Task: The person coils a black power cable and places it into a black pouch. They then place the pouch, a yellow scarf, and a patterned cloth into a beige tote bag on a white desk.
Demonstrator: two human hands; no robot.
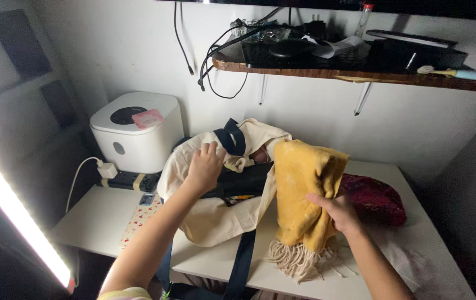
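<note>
- a long light bar (13, 205) runs along the far left edge, glowing up the wall so the white table (93, 219) is lit from the side.
- a white box-shaped appliance (136, 133) stands at the far left corner against the wall, a pink packet (148, 118) lying on its lid; its plug sits in a power strip (129, 180) just in front, close enough for the short cable to reach.
- a small patterned card (140, 219) lies flat on the table near the strip.
- the left hand (204, 165) reaches forward with fingers loosely spread, pressing on the rim of the cream tote bag (210, 216); it seems to hold the mouth of the bag open, and whether it pinches the cloth i cannot tell.
- the tote bag sits in the middle of the table, slumped, with dark blue straps (242, 261) hanging over the near edge; dark things show inside its opening.
- the right hand (338, 211) pinches a fold of the yellow fringed scarf (304, 194), thumb in front, holding it upright just right of the bag's mouth so the fringe trails onto the table.
- a dark red patterned cloth (377, 197) lies bunched behind the scarf on the right.
- above, a wooden shelf (354, 74) carries cables, a dark tray and a toothbrush (460, 73), kept off the table.
</note>
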